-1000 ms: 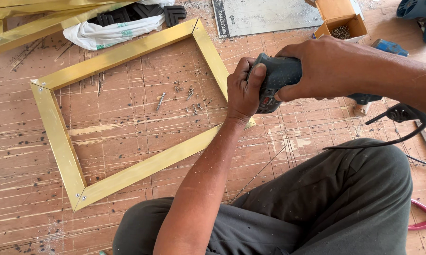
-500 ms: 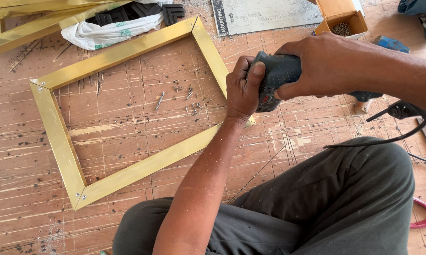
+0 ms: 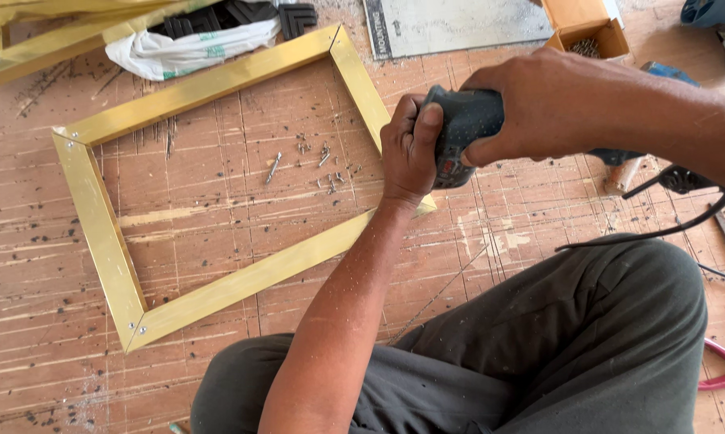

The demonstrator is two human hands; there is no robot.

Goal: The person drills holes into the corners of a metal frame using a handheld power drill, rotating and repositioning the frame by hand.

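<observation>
Little has moved since the earlier frames: both hands remain clamped on the power drill (image 3: pixel 463 128), which has stayed over the frame's near-right corner.

Seen from above, a person sits on a scratched wooden floor (image 3: pixel 217 217), legs in dark grey trousers at the near side. Their left hand (image 3: pixel 409 153) is closed around the front of the dark grey drill, thumb lying up its side. Their right hand (image 3: pixel 543 108) is wrapped fully over the drill's rear body from the right. The drill's tip is hidden beneath the hands, so contact with the frame cannot be confirmed.

A rectangular gold metal frame (image 3: pixel 105 241) lies flat on the floor, stretching left and far from the hands. Loose screws (image 3: pixel 322 161) are scattered inside it, just left of the left hand. A black cable (image 3: pixel 668 229) trails right from the drill. Farther off lie a white plastic bag (image 3: pixel 185 52) at far left, a small cardboard box of screws (image 3: pixel 583 32) at far right, and red-handled pliers (image 3: pixel 724 366) at the near-right edge.
</observation>
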